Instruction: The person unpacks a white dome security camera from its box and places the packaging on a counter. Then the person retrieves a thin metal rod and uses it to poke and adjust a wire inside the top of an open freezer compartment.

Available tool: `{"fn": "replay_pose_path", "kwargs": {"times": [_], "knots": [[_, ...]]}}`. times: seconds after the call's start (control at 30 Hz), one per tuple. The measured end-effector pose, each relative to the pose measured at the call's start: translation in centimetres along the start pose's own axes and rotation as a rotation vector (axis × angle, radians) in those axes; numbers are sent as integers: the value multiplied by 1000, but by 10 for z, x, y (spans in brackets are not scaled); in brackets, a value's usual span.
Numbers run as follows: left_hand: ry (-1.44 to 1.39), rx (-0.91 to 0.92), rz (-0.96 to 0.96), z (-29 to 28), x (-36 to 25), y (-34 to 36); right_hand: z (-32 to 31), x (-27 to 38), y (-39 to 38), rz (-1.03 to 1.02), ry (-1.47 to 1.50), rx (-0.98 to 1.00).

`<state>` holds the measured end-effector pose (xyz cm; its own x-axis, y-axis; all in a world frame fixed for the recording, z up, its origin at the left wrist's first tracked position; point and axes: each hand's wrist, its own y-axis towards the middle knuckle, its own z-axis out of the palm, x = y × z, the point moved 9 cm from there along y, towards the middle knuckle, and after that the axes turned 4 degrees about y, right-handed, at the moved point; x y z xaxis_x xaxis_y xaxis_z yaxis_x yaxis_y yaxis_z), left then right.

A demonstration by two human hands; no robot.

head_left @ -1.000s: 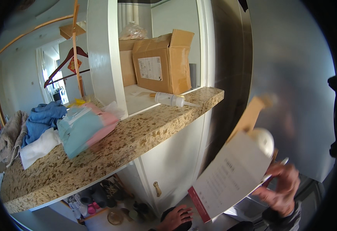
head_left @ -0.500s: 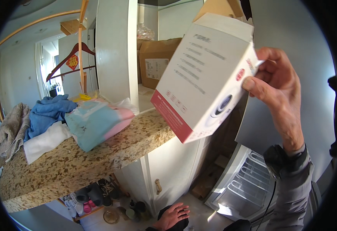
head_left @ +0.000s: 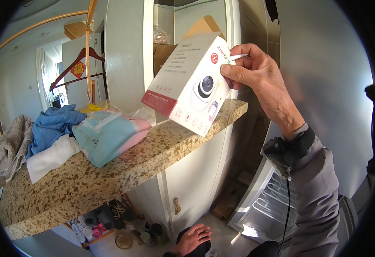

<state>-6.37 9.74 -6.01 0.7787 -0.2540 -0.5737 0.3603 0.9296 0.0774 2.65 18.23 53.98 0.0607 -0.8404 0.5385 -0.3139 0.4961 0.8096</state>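
Observation:
My right hand [head_left: 251,72] grips a white-and-red carton [head_left: 183,75] by its upper right corner, fingers closed on it. The carton tilts above the speckled stone counter [head_left: 149,162], with a pictured round camera on its side and a brown cardboard flap standing up behind it. Whether it touches the counter is unclear. Down at the bottom edge, my left hand [head_left: 192,239] is open, fingers spread, holding nothing. To the carton's left on the counter lies a pale blue and pink plastic package [head_left: 99,139].
Blue cloth [head_left: 52,126], a grey towel [head_left: 7,150] and white cloth [head_left: 50,158] lie left. A cardboard box [head_left: 164,58] stands in the cubby. Shoes [head_left: 97,220] sit beneath the counter. A tall steel panel [head_left: 320,98] and wire-shelved appliance [head_left: 266,205] are right.
My right hand has raised the carton from low right to above the counter, then shifted it left and turned its camera picture toward view. My left hand has stayed low and open.

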Motion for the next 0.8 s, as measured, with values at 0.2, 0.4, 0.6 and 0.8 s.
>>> {"fn": "replay_pose_path", "kwargs": {"times": [0.2, 0.4, 0.6, 0.8], "knots": [[1, 5, 10, 0, -3, 0, -10, -28, 7, 94, 32, -19], [-11, 1, 2, 0, -4, 0, -26, -45, 10, 129, 62, -95], [-2, 9, 11, 0, -5, -1, -30, -47, 18, 110, 50, -159], [-5, 13, 14, 1, -6, -2, -12, -36, 32, -2, -22, -134]]}}
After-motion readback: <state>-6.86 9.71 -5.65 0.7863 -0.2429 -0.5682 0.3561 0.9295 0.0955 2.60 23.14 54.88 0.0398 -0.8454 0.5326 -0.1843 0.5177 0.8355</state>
